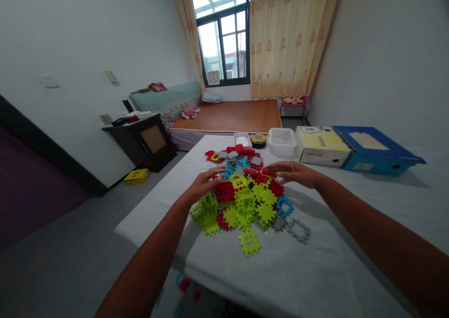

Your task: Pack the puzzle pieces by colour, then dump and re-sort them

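A heap of plastic interlocking tiles (245,203) with notched edges lies on the white-covered table (315,266). Lime green tiles fill its near side, while red, blue and grey ones spread toward the back. My left hand (205,184) reaches the heap's left side, fingers stretched over the red tiles (225,192). On the opposite side, my right hand (296,173) extends its fingers against more red pieces. Neither hand shows a tile gripped. A green window-shaped tile (249,242) lies nearest to me, and a grey frame tile (299,231) rests at the right.
Behind the heap stand a clear plastic tub (281,142), a round black-and-yellow tin (258,140) and a small white box (242,140). A yellow-and-white carton (321,145) and a blue lidded bin (379,149) sit at the right. A bed (231,113) is beyond the table.
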Available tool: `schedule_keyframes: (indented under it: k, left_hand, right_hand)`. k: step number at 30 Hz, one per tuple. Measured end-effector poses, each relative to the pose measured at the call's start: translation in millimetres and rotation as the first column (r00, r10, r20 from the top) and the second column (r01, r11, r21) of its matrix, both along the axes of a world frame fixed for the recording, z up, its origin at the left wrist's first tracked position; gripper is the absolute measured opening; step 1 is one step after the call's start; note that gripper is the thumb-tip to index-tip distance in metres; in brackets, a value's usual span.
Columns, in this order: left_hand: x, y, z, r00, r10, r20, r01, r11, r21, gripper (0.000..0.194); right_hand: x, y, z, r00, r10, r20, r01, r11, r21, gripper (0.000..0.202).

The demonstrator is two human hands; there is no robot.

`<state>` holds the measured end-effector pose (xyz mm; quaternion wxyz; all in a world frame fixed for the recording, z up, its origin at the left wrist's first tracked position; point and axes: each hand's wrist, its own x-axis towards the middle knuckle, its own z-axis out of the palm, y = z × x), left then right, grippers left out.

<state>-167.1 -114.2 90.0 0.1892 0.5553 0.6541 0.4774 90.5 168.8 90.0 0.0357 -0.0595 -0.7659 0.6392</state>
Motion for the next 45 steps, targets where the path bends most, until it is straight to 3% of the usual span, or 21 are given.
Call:
schedule_keyframes:
  k: [3, 7, 10, 13, 17, 24, 36, 38, 41, 43, 45]
  left_hand:
    - [-16.1, -31.9, -19.1, 0.982, 0.179, -0.066, -0.183, 0.982, -0.057, 0.047]
    - [-25.3, -44.8, -55.9, 0.854, 0.442, -0.275, -0.485, 0.867, -0.113, 0.052]
    - [-18.1, -32.5, -76.3, 0.843, 0.442, -0.306, -0.491, 0.865, -0.103, 0.054]
    - [-6.3, -10.7, -83.7, 0.877, 0.393, -0.277, -0.424, 0.904, -0.058, 0.056]
    - [9.3, 19.0, -81.0, 0.895, 0.370, -0.251, -0.388, 0.921, -0.027, 0.059]
    - [49.7, 63.5, -75.2, 0.902, 0.369, -0.224, -0.381, 0.924, -0.014, 0.055]
    - [129.5, 136.0, -72.3, 0.933, 0.223, -0.283, -0.220, 0.975, 0.041, 0.045]
    - [143.1, 144.2, -71.5, 0.940, 0.172, -0.294, -0.176, 0.984, 0.013, 0.046]
    - [155.9, 147.3, -65.1, 0.945, 0.001, -0.328, -0.020, 0.998, -0.057, 0.050]
    - [153.2, 144.0, -56.7, 0.923, -0.115, -0.367, 0.088, 0.992, -0.089, 0.048]
    - [135.8, 138.3, -45.8, 0.899, -0.153, -0.411, 0.132, 0.988, -0.078, 0.042]
  right_hand:
    - [29.3, 3.3, -10.8, 0.983, -0.182, -0.023, 0.184, 0.978, 0.102, 0.048]
    - [66.7, 8.3, -35.0, 0.888, -0.452, -0.089, 0.460, 0.856, 0.236, 0.043]
    - [93.4, 1.0, -50.0, 0.836, -0.543, -0.079, 0.542, 0.794, 0.277, 0.042]
    - [115.2, -15.8, -60.6, 0.799, -0.595, -0.085, 0.586, 0.738, 0.335, 0.040]
    - [133.4, -33.7, -71.7, 0.745, -0.657, -0.113, 0.647, 0.671, 0.363, 0.039]
    - [148.0, -18.2, -82.1, 0.622, -0.775, -0.115, 0.782, 0.606, 0.146, 0.043]
    - [156.1, -4.8, -78.5, 0.594, -0.794, -0.126, 0.804, 0.581, 0.129, 0.046]
    - [159.1, -1.9, -78.6, 0.575, -0.806, -0.137, 0.817, 0.560, 0.135, 0.047]
    - [165.2, 3.6, -79.8, 0.519, -0.844, -0.137, 0.854, 0.505, 0.126, 0.047]
    - [169.5, 8.0, -82.1, 0.480, -0.868, -0.126, 0.877, 0.470, 0.104, 0.046]
    - [173.4, 12.7, -85.5, 0.444, -0.888, -0.119, 0.895, 0.437, 0.086, 0.044]
